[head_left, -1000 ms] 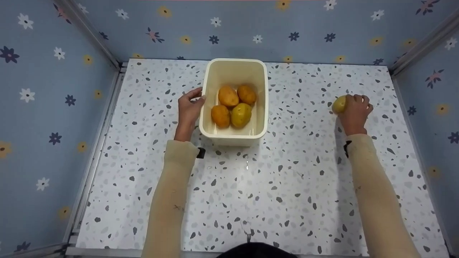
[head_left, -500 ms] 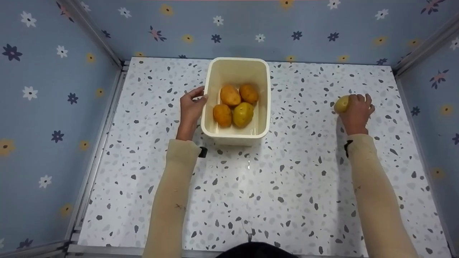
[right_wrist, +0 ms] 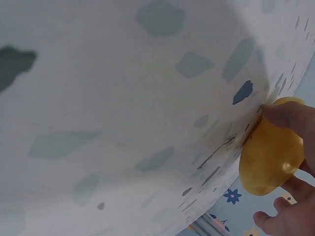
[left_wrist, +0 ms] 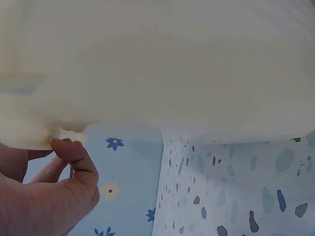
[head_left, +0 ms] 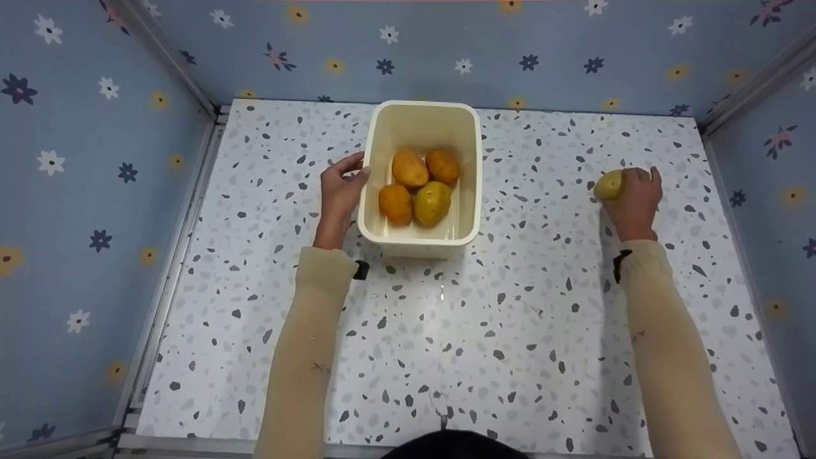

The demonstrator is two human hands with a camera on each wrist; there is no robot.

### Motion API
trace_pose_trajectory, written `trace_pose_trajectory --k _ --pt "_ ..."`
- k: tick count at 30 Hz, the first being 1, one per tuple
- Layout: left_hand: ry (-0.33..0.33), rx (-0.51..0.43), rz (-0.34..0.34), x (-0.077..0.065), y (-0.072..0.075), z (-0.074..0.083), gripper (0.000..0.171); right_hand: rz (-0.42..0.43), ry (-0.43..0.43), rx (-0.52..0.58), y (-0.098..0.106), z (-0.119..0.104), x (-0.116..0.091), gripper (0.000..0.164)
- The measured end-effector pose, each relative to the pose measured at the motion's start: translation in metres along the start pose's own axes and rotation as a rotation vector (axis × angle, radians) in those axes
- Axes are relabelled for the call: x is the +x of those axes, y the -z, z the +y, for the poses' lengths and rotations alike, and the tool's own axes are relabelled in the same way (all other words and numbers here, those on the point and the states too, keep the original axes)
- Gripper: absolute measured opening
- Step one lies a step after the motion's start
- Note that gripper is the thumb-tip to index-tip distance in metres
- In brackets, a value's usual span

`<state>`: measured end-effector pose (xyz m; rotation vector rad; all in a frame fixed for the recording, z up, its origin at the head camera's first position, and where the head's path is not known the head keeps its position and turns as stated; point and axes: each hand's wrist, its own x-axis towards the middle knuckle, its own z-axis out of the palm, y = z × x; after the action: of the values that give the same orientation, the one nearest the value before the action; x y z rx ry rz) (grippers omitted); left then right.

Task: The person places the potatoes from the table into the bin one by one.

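Note:
A cream plastic bin [head_left: 417, 243] stands at the back middle of the table, with several orange to yellow-green mangoes [head_left: 410, 170] lying on its floor. My left hand [head_left: 340, 193] pinches its left rim between thumb and fingers. In the left wrist view the bin wall [left_wrist: 162, 83] fills the upper part, with the left hand's fingertips right at its lower edge. Far to the right, my right hand [head_left: 633, 203] holds a yellow mango [head_left: 609, 185] against the tabletop. The right wrist view shows that mango [right_wrist: 270, 152] from the side, the thumb on one side and fingers on the other.
The white speckled table [head_left: 497, 357] is enclosed by blue flowered panels [head_left: 433, 51] at the back and both sides. A metal rail [head_left: 172, 268] runs along the left edge. A dark rounded shape [head_left: 454, 446] shows at the bottom middle.
My right hand's fingers have drawn in around the mango, which stays in place. The left hand and the bin hold still; the head view shifted slightly.

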<state>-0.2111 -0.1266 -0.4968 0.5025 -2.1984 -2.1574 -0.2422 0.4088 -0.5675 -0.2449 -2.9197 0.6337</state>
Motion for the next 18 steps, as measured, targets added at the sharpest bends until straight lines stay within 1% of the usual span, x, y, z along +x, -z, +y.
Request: trace_pose_trajectory --k 2,5,10,14,18 --pt "0.012 0.008 0.002 0.0 0.0 0.0 0.039 0.009 0.016 0.001 0.0 0.003 0.0 0.06" --pt "0.02 0.013 0.002 0.0 0.0 0.0 0.039 0.016 0.009 0.012 0.001 0.004 -0.001 0.062" --pt "0.009 -0.01 0.003 -0.001 -0.001 0.001 0.039 0.026 -0.009 0.002 0.0 0.003 -0.005 0.064" --pt "0.008 -0.011 0.003 0.0 -0.001 0.0 0.039 0.054 0.021 -0.009 -0.001 -0.003 -0.007 0.066" --pt "0.0 -0.004 0.001 0.0 0.0 -0.001 0.039 0.094 0.075 -0.01 -0.003 -0.014 -0.008 0.062"
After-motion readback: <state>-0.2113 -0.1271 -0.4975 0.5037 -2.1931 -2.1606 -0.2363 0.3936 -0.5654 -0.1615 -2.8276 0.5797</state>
